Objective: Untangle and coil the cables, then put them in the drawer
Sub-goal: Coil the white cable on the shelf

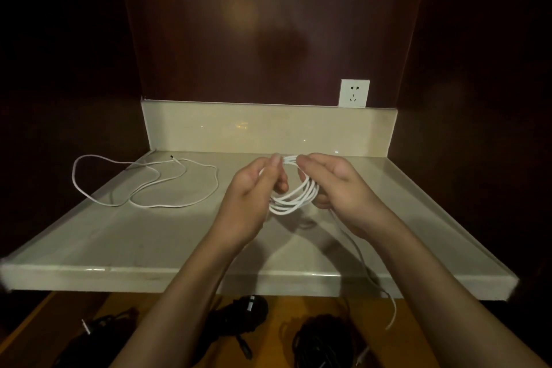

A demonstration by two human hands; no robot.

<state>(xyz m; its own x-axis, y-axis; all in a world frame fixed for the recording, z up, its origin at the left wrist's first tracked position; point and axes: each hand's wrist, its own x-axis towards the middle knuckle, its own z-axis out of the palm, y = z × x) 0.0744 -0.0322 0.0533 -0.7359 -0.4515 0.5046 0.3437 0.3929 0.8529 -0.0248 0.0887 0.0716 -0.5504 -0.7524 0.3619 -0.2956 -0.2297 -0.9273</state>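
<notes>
A white cable (294, 196) is wound in several loops between my hands above the countertop (167, 233). My left hand (254, 188) pinches the top of the coil with thumb and fingers. My right hand (331, 182) grips the coil's right side, fingers curled round the strands. The cable's loose tail (363, 266) trails from my right hand over the front edge and hangs down. A second white cable (155, 182) lies uncoiled in loose loops at the counter's left. Below the counter, the open drawer (283, 305) holds coiled black cables (322, 340).
A white wall socket (354, 93) sits above the beige backsplash (254, 128) at the back right. Dark wooden panels close in both sides and the back. Another black cable bundle (239, 317) and a dark cable (98, 334) lie in the drawer.
</notes>
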